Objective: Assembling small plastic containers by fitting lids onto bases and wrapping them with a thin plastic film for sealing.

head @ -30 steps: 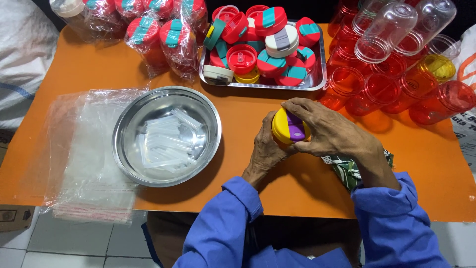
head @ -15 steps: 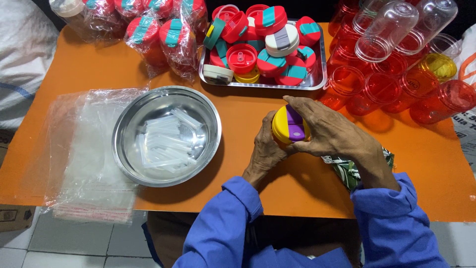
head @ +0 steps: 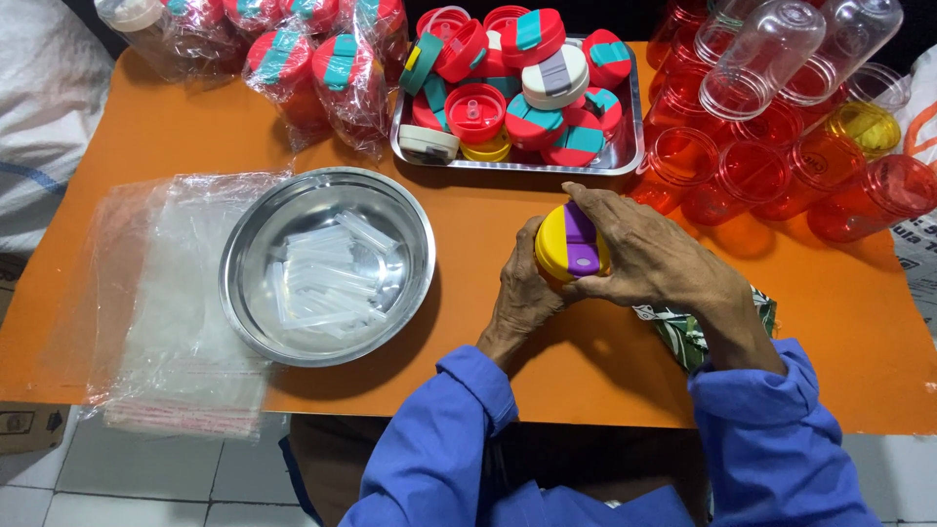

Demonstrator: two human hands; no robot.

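Both hands close around one bottle with a yellow and purple lid (head: 570, 244), held just above the orange table (head: 195, 146). My left hand (head: 522, 293) wraps the bottle's body from the left. My right hand (head: 644, 256) covers the lid's right side, fingers curled over its top edge. The bottle's body is hidden under the hands. Blue sleeves cover both forearms.
A steel bowl (head: 256, 220) holding clear straws stands left of the hands, beside a stack of clear plastic bags (head: 166, 322). A metal tray (head: 630, 137) of red, teal and white lids sits at the back. Red and clear bottles (head: 800, 146) lie back right; bagged bottles (head: 322, 68) back left.
The hands have stayed on the bottle in the same spot. The right fingers have shifted slightly around the lid.
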